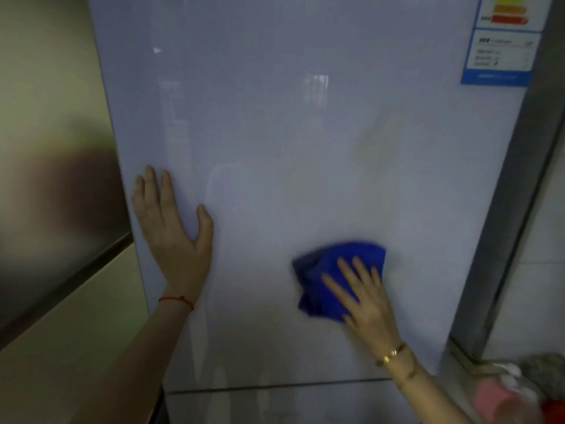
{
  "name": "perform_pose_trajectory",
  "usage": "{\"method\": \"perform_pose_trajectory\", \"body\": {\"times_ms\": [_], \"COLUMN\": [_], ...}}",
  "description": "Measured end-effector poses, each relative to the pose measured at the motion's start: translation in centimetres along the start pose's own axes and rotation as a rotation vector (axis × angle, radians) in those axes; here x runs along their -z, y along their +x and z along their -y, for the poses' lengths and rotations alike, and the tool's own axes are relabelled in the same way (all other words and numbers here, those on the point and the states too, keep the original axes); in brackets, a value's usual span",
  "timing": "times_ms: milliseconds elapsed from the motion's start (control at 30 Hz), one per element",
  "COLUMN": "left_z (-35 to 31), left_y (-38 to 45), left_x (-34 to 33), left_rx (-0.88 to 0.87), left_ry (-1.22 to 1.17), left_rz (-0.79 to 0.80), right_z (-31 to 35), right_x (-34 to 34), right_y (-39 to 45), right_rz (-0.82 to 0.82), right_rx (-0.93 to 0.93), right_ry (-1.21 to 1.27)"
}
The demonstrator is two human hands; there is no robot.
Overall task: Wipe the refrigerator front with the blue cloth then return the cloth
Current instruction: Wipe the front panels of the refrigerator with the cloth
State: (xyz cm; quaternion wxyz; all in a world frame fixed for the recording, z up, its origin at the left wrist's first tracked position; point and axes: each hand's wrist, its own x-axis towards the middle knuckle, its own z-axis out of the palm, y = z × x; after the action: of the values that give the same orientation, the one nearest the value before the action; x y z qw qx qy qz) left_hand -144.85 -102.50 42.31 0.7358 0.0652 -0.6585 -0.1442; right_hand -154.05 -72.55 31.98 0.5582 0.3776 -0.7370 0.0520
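The glossy white refrigerator front (290,133) fills most of the view. My right hand (363,298) presses a bunched blue cloth (333,270) flat against the lower right part of the upper door, fingers spread over it. The cloth is blurred. My left hand (171,228) lies flat on the door near its left edge, fingers up and apart, holding nothing. A red string is on the left wrist, a gold bracelet on the right.
An energy label sticker (501,41) sits at the door's top right. A seam between doors (275,387) runs below my hands. A beige cabinet side (52,179) stands at left. At right are a grey wall edge (513,209) and pink and grey items (513,390).
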Motion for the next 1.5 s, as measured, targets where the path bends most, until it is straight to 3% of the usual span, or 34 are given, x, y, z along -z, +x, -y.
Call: {"method": "perform_pose_trajectory", "body": {"times_ms": [100, 300, 367, 467, 533, 667, 700, 767, 933, 1000, 1100, 1167, 1267, 1367, 1433, 1500], "left_z": [0.1, -0.1, 0.0, 0.1, 0.1, 0.2, 0.3, 0.3, 0.5, 0.5, 0.4, 0.4, 0.5, 0.6, 0.5, 0.4], "left_y": [0.1, 0.1, 0.2, 0.2, 0.2, 0.2, 0.2, 0.1, 0.1, 0.1, 0.1, 0.1, 0.1, 0.1, 0.1, 0.2], "left_x": [0.0, 0.1, 0.1, 0.1, 0.1, 0.0, 0.0, 0.0, 0.2, 0.2, 0.1, 0.1, 0.1, 0.1, 0.2, 0.2], "left_rx": [-0.001, 0.006, 0.006, -0.004, -0.009, -0.003, 0.0, 0.004, -0.015, -0.015, -0.009, -0.015, -0.024, -0.026, -0.03, -0.034], "left_ry": [0.006, -0.006, -0.013, -0.024, -0.023, -0.002, 0.0, -0.006, -0.015, -0.012, 0.011, 0.01, 0.003, 0.005, 0.003, 0.005], "left_rz": [-0.003, 0.004, 0.007, 0.007, 0.005, 0.011, 0.013, 0.013, 0.026, 0.027, 0.021, 0.023, 0.025, 0.04, 0.036, 0.029], "right_z": [-1.4, -2.9, -0.7, 1.3, -0.6, -4.5, -4.6, -2.9, 1.9, -0.6, -4.3, -4.3, -0.2, 2.4, 0.4, -2.4], "right_x": [0.6, 4.9, 4.2, 2.2, 2.7, 6.2, 6.9, 6.7, 3.0, 3.7, 6.1, 7.2, 5.3, 2.9, 3.4, 4.8], "right_y": [-0.4, 15.8, 15.7, 9.9, 9.2, 19.4, 22.1, 24.6, 14.7, 13.2, 18.7, 23.4, 22.9, 15.7, 13.7, 15.9], "right_rz": [0.02, -0.311, -0.277, -0.075, -0.045, -0.347, -0.394, -0.374, -0.111, -0.124, -0.33, -0.404, -0.313, -0.15, -0.118, -0.194], "right_rx": [0.007, -0.373, -0.287, 0.016, 0.049, -0.364, -0.409, -0.32, 0.053, 0.023, -0.331, -0.445, -0.218, -0.024, -0.004, -0.14], "right_ry": [0.01, 0.182, 0.141, 0.036, 0.034, 0.169, 0.165, 0.127, 0.099, 0.091, 0.158, 0.152, 0.133, 0.102, 0.077, 0.111]}}
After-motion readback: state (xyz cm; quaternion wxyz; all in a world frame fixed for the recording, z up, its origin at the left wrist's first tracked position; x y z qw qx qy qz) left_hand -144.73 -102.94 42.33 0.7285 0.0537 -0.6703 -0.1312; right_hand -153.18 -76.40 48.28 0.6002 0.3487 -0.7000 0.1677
